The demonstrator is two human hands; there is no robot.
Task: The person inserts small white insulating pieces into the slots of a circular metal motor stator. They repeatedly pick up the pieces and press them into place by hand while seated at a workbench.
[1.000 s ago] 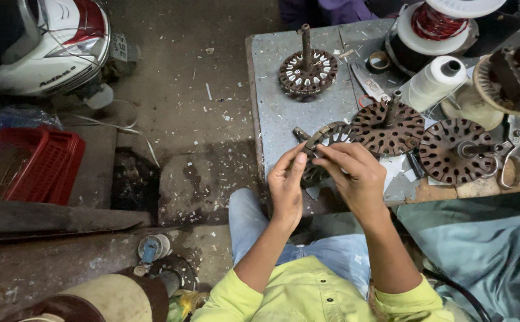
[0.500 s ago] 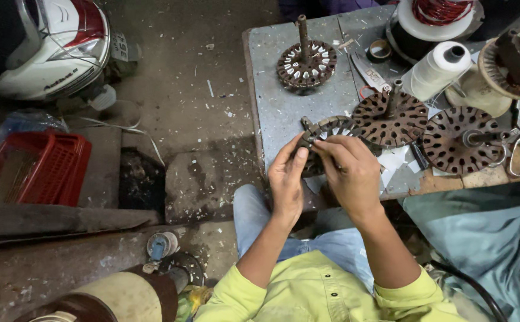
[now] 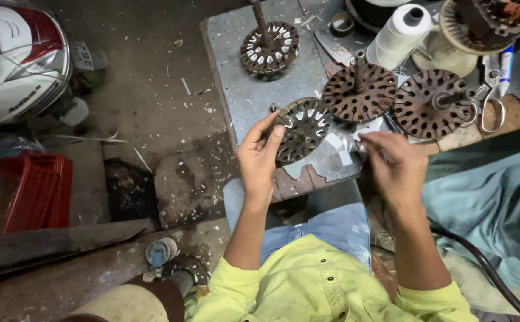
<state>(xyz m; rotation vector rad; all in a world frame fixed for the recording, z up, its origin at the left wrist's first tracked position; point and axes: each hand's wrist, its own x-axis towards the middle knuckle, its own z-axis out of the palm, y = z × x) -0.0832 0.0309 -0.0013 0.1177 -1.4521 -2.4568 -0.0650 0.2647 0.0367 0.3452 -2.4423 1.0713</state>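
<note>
Left hand (image 3: 260, 156): grip closed on slotted stator core (image 3: 300, 130), tilted over table (image 3: 242, 89) near edge.
Right hand (image 3: 394, 168): grip pinching thin paper strip (image 3: 368, 141), right of core.

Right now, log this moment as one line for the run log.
left hand: holds stator tilted at bench edge | right hand: off stator, pinching something thin | two stators on shafts behind

Red crate (image 3: 24, 191) on the floor at left; white thread spool (image 3: 400, 33), scissors (image 3: 491, 110) on the grey table (image 3: 236, 89).
</note>
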